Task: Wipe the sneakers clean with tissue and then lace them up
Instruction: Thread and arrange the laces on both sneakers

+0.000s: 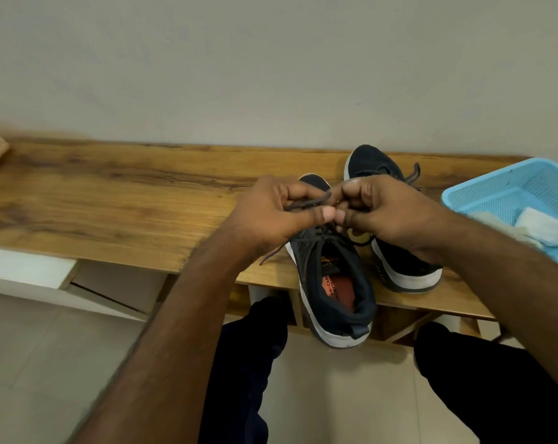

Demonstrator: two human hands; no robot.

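Over a wooden bench (pixel 111 200), the left hand (pixel 271 213) and right hand (pixel 383 209), fingers curled, pinch the dark grey lace (pixel 306 203) above a black white-soled sneaker (pixel 332 283).

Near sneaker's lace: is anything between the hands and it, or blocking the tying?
Nothing visible. The left hand and right hand both already pinch the lace above the near sneaker. The far sneaker sits beside it to the right, and the blue basket lies farther right.
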